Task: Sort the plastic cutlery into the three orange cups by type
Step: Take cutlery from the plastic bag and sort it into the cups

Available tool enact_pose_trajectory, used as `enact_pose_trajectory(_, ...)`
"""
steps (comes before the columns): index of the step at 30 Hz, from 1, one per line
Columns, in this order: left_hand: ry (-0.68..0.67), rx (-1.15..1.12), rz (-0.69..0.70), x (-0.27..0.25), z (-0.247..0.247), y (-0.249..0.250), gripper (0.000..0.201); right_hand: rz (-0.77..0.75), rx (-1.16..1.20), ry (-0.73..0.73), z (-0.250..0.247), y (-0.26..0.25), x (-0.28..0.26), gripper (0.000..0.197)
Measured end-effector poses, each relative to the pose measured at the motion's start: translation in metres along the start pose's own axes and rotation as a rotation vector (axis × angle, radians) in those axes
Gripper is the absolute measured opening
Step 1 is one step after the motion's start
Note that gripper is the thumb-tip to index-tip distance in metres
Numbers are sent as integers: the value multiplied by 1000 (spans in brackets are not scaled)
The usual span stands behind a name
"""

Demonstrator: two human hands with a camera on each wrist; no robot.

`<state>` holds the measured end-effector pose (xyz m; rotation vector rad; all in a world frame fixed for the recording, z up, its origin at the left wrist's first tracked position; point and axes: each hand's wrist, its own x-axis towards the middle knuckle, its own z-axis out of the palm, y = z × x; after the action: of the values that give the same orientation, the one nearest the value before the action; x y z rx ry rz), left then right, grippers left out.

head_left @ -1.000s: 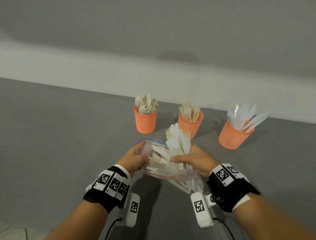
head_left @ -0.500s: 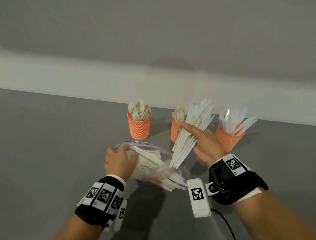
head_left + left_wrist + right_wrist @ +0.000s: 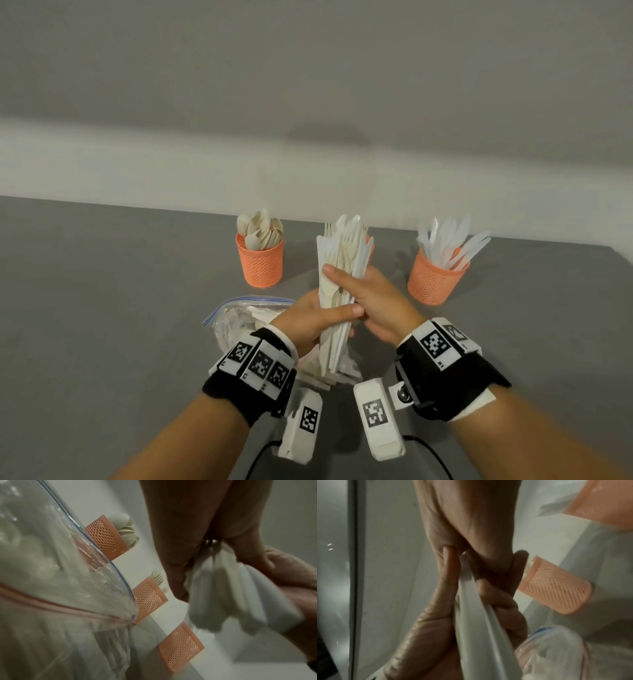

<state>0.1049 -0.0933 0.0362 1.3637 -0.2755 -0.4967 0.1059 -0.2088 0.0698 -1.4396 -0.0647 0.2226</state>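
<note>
A bundle of white plastic cutlery (image 3: 337,274) stands nearly upright above the grey desk (image 3: 102,308), clasped from both sides. The right hand (image 3: 373,301) wraps it from the right, fingers curled across the front of the handles and fingertips (image 3: 329,269) showing on the bundle's left side. The left hand (image 3: 308,318) grips it lower down from the left, thumb (image 3: 342,311) laid across the front just beneath the right hand's fingers. The bundle's long axis runs from the near edge of the desk toward the far edge, fork tines and blade tips pointing up and away, handle ends pointing down toward the person.

Below the hands a clear zip bag (image 3: 239,318) lies on the desk with more cutlery inside; the bundle's lower ends hang over it. Near the far edge stand 3 orange mesh cups: the left cup (image 3: 260,263) holds spoons, the middle cup (image 3: 149,599) sits directly behind the raised bundle and holds forks, and the right cup (image 3: 435,281) holds knives that fan out to the right. Black bands with printed square markers circle both wrists.
</note>
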Motion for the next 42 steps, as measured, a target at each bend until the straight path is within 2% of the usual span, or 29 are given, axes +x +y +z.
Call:
enact_pose_trajectory(2,21,-50,2,2,2,-2,21,-41,-129,44,-5,2,0,36)
enact_pose_trajectory(6,120,-199,3,8,1,3,11,-94,-232,209,-15,11,-3,28)
enact_pose_trajectory(9,84,-246,-16,10,2,3,13,-131,-286,238,-13,11,-8,32)
enact_pose_trajectory(15,74,-262,-57,13,7,4,16,-85,-329,252,-20,6,-7,27)
enact_pose_trajectory(20,89,-279,-100,17,10,8,26,-35,-94,297,-25,7,-10,24)
enact_pose_trajectory(22,96,-263,-107,17,13,9,26,-43,-75,302,-26,8,-8,29)
enact_pose_trajectory(27,126,-229,-80,21,21,11,22,-92,-93,195,-23,10,-7,33)
enact_pose_trajectory(33,181,-300,-98,23,23,9,29,-49,-17,267,-35,10,-6,24)
enact_pose_trajectory(40,288,-242,-108,32,27,11,19,-77,92,296,-52,8,-4,24)
enact_pose_trajectory(42,311,-250,-112,36,28,13,20,-82,127,328,-69,1,1,17)
